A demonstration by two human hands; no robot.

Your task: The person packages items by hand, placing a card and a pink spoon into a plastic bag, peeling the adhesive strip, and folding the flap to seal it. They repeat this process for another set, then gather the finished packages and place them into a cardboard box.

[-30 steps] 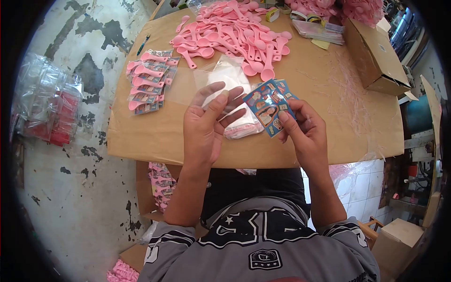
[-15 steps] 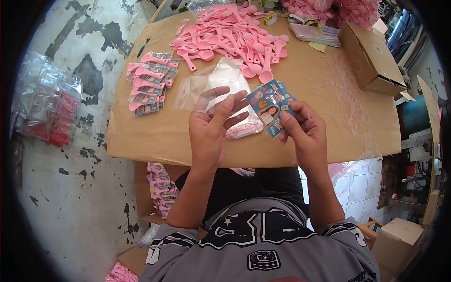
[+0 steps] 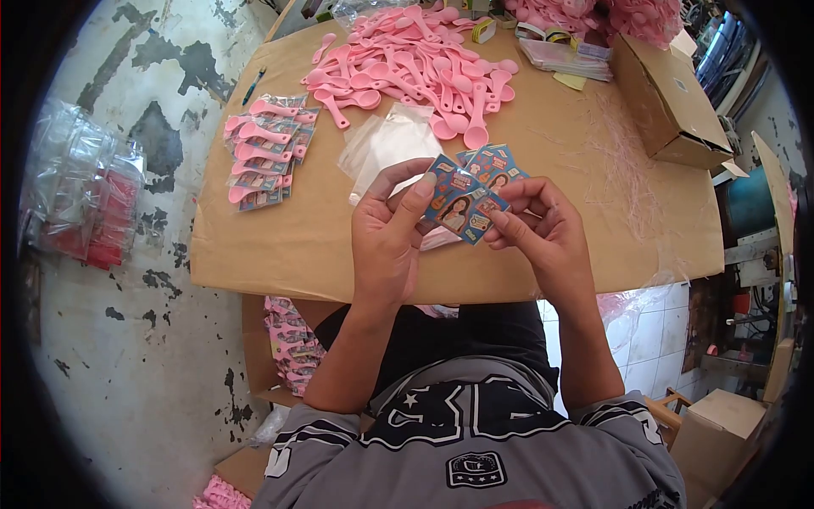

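A blue printed card (image 3: pixel 458 206) with a picture of a person on it is held up over the table. My left hand (image 3: pixel 392 222) pinches its left edge, thumb on the front. My right hand (image 3: pixel 547 225) has its thumb and fingertips at the card's lower right edge. More blue cards (image 3: pixel 496 165) show fanned out behind the front one. Under and behind the hands lies a stack of clear plastic bags (image 3: pixel 394 140), partly hidden. A large heap of pink spoons (image 3: pixel 415 68) covers the far side of the table, its nearest spoons just beyond the cards.
Bagged spoons with cards (image 3: pixel 267 153) lie stacked at the left, near a pen (image 3: pixel 254 85). An open cardboard box (image 3: pixel 670 102) stands on the right. Tape rolls (image 3: pixel 555 36) and a pack of plastic sleeves (image 3: pixel 564 61) sit at the back. Clear bags (image 3: pixel 85 178) hang at far left.
My left hand, empty before, has closed on the front card's left edge. The cards have shifted left and spread apart, and the plastic bags lie differently.
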